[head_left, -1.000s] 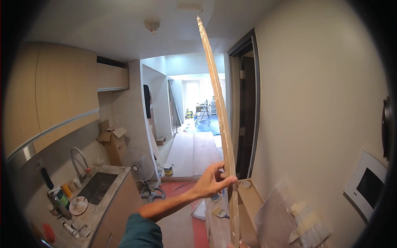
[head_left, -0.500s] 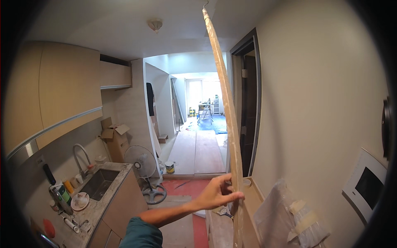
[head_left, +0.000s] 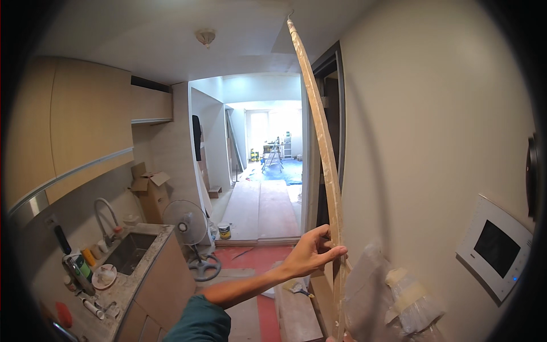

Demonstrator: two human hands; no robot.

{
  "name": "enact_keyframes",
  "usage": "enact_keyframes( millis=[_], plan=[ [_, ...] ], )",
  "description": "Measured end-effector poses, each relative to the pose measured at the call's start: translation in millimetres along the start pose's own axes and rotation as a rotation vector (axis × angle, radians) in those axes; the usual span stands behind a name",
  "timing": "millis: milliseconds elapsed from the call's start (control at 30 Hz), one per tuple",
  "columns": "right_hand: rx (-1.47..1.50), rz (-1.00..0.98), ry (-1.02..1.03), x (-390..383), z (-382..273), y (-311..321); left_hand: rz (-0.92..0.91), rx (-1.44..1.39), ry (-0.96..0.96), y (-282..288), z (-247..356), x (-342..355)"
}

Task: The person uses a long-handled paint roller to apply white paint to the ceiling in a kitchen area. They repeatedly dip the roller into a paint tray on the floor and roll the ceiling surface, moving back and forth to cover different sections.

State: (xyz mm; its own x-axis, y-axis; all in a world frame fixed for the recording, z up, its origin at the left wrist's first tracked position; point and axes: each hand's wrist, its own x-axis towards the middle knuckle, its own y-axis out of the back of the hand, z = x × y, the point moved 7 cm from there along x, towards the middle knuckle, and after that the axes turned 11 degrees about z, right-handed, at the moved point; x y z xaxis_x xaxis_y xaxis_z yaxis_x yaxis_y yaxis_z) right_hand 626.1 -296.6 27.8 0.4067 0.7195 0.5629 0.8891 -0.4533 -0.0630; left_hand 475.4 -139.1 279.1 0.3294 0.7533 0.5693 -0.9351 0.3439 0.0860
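A long wooden pole (head_left: 322,134), flecked with pale smears, rises to the ceiling. It looks curved in this wide picture. A thin bent wire (head_left: 290,15) stands out of its upper end, close to the ceiling. My left hand (head_left: 313,251) is closed round the lower part of the pole, thumb across its near side. The teal sleeve is pushed up the forearm. At the bottom edge, beside the pole's foot, a sliver of skin (head_left: 331,340) shows, perhaps my right hand; its fingers are hidden.
Left is a counter with a sink (head_left: 132,253) and dishes, under wall cabinets (head_left: 91,114). A standing fan (head_left: 185,225), carton (head_left: 152,194) and paint can (head_left: 224,231) stand beyond. Right are a wall intercom (head_left: 494,248) and plastic-wrapped things (head_left: 413,302); a brush (head_left: 299,288) lies on a board.
The view has turned slightly right. My left hand and the pole have shifted rightward in the picture, the hand also a little higher. The grip stays closed.
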Motion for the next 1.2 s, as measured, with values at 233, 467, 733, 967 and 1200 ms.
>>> enact_keyframes(
  millis=[233,467,733,967,1200],
  plan=[
    [-0.283,-0.001,0.020,37.0,-7.8,-10.3,0.026,0.040,-0.016,20.4,-9.1,43.2],
    [-0.098,-0.099,-0.084,114.5,-3.3,-80.2,0.108,0.196,-0.055,83.6,-20.6,125.1],
    [0.054,-0.148,-0.002,211.6,1.5,-163.1,0.163,0.146,-0.136,154.7,-55.2,229.3],
    [0.289,-0.274,-0.257,293.5,-14.7,-238.0,0.194,0.139,-0.157,219.0,-80.7,314.1],
    [0.278,-0.309,-0.244,344.1,-14.9,-280.7,0.222,0.123,-0.154,258.0,-102.6,372.3]
  ],
)
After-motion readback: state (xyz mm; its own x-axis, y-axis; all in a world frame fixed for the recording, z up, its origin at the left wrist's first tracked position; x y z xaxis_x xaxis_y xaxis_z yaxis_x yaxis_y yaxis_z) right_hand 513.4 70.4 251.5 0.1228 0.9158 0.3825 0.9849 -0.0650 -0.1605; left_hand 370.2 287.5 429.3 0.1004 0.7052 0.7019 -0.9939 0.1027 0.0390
